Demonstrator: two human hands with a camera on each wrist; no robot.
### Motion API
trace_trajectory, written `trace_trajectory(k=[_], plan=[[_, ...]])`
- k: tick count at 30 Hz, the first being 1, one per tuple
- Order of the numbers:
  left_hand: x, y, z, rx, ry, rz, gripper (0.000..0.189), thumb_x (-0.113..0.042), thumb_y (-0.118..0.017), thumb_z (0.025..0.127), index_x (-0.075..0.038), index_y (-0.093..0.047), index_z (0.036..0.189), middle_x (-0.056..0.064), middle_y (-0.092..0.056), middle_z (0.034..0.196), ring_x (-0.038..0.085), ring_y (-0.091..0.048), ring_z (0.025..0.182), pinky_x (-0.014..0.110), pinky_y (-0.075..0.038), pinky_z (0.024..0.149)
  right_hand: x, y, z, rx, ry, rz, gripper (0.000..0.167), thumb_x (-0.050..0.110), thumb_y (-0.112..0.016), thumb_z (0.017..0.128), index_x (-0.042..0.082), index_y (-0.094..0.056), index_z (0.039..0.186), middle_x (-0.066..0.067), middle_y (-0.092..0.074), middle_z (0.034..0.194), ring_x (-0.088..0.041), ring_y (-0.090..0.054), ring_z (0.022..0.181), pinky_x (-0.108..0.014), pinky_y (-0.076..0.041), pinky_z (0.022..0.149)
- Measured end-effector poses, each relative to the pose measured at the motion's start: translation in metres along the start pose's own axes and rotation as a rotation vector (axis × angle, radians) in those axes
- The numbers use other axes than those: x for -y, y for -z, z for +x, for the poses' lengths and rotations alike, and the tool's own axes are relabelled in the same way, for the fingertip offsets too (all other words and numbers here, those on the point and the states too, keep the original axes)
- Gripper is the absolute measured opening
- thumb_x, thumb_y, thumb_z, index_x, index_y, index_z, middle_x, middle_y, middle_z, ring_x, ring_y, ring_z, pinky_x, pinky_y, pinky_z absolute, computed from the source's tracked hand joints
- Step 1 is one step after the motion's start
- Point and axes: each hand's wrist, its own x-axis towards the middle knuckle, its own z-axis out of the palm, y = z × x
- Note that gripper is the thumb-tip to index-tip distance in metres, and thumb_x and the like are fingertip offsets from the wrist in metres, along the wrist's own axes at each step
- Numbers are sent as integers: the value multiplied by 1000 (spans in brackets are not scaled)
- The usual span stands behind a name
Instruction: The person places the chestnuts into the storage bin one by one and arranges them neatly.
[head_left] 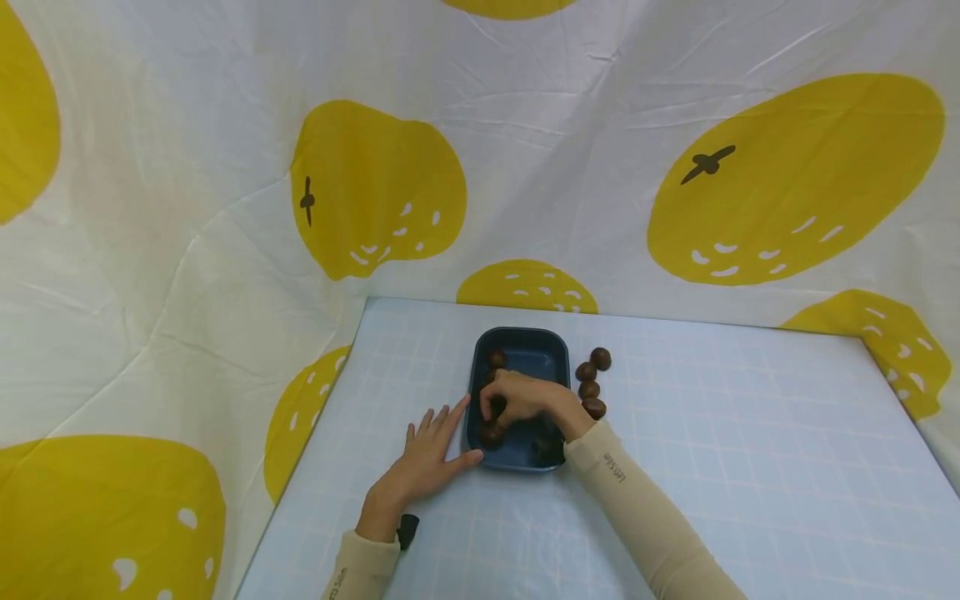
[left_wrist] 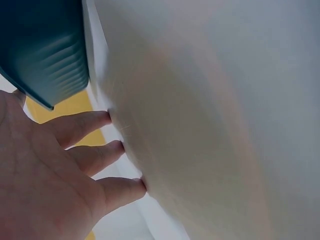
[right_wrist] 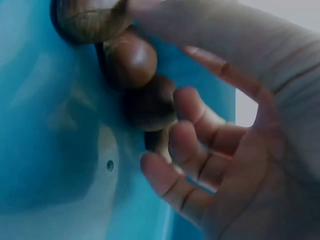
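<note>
Inside a dark blue rectangular container (head_left: 517,461), my right hand (head_left: 522,395) is lowered over brown chestnuts lined along the left wall. Its thumb touches the chestnut (right_wrist: 90,22) at the near end of the line, and the other fingers bend loosely beside the chestnut (right_wrist: 150,105) farther along. Part of the line is hidden beneath this hand in the head view, while a far chestnut (head_left: 496,358) shows beyond it. My left hand (head_left: 426,461) is spread on the table left of the container, its forefinger and thumb tips right at the container's side (left_wrist: 60,65).
Several more chestnuts (head_left: 588,389) stand in a row on the table just right of the container. A pale checked cloth (head_left: 750,450) covers the table. Behind it hangs a white curtain (head_left: 555,192) with big yellow fruit prints. Black devices are strapped at both wrists.
</note>
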Motion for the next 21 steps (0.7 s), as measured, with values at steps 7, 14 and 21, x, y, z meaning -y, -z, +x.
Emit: trace_trajectory(k=[7, 14, 21], plan=[[0, -1, 0, 5, 9, 7, 85, -69, -53, 92, -48, -3, 158, 18, -22, 162, 45, -9, 148, 70, -3, 111, 9, 15, -8, -62, -12, 38, 20, 15, -83, 81, 16, -71, 97, 2, -62, 98, -14, -55, 86, -31, -48, 77], [-3, 1, -2, -2, 6, 3, 86, -72, -52, 91, -47, -6, 159, 18, -22, 162, 46, -10, 148, 71, -2, 110, 8, 32, -29, -210, -37, 87, 22, 23, -78, 89, 15, -70, 107, 4, -64, 102, -16, -59, 90, -33, -50, 78], [-2, 0, -2, -4, 2, -2, 86, -73, -52, 90, -50, -4, 158, 18, -22, 162, 46, -9, 148, 71, -1, 110, 10, 41, -51, -334, -55, 153, 30, 22, -74, 92, 5, -67, 117, -10, -66, 115, -28, -62, 100, -44, -52, 87]])
